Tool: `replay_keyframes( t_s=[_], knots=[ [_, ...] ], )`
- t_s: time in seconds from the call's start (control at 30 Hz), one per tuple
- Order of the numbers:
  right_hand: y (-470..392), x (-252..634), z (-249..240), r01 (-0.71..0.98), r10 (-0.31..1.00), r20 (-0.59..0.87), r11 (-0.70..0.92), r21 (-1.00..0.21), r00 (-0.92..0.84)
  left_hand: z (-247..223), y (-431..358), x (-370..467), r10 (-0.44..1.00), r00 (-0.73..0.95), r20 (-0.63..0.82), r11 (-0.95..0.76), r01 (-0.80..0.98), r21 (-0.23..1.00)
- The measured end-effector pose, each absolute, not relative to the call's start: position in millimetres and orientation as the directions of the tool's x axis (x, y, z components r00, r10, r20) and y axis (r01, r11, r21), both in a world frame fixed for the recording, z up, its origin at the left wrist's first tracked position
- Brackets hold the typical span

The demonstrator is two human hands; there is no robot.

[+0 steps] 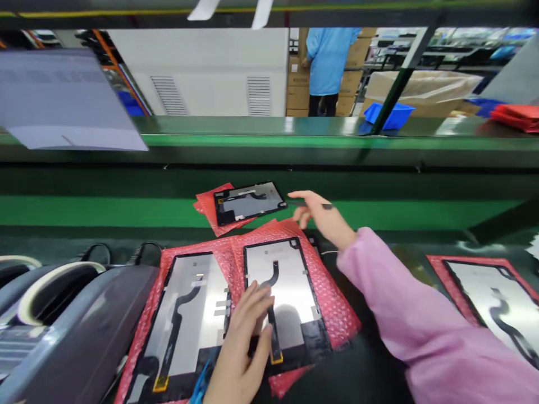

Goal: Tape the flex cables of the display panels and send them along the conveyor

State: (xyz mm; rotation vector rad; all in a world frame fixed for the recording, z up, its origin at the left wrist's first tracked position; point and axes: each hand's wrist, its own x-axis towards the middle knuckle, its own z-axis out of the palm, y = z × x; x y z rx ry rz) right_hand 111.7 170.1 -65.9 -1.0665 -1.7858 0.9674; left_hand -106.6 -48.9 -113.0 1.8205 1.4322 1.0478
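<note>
My left hand [246, 342] lies with fingers stretched out on a tablet display panel [290, 280], back side up, with a black flex cable along it. Pink bubble wrap [337, 303] is under this panel. A second display panel [191, 325] lies left of it, also on pink bubble wrap. Beyond them, my right hand [318, 216] is raised with its fingers curled around what looks like a slim dark tool [327, 206], partly hidden and blurred. Close to its fingertips, a smaller display panel [252, 203] rests on red bubble wrap [210, 205].
Grey machines with pale rounded rims [76, 314] stand at left. Another display panel [497, 297] lies at right on red wrap. Behind runs a green shelf [252, 140] with a blue bin [389, 115] and red sheets [517, 116]. A person in blue [332, 62] stands beyond.
</note>
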Motion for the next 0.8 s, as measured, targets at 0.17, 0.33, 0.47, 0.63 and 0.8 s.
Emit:
replay_keyframes(
  t_s=[0.17, 0.33, 0.47, 0.63, 0.8],
  knots=[
    [104, 227, -92, 0.193, 0.995, 0.034, 0.016, -0.981, 0.092, -128, -61, -97, 0.881, 0.47, 0.057, -0.408, 0.694, 0.593],
    [43, 242, -136, 0.209, 0.979, -0.069, -0.11, -0.972, 0.194, -140, -64, -80, 0.884, 0.462, 0.071, -0.444, 0.782, 0.438],
    [18, 238, -150, 0.273, 0.975, -0.072, -0.13, -0.953, 0.211, -138, -68, -76, 0.88, 0.464, 0.101, -0.472, 0.833, 0.29],
    [11, 242, -147, 0.347, 0.979, -0.069, -0.134, -0.928, 0.192, -141, -72, -71, 0.854, 0.48, 0.202, -0.506, 0.856, 0.107],
    [12, 245, -143, 0.356, 0.967, -0.052, -0.142, -0.924, 0.25, -143, -71, -63, 0.827, 0.489, 0.277, -0.508, 0.861, -0.003]
  ],
)
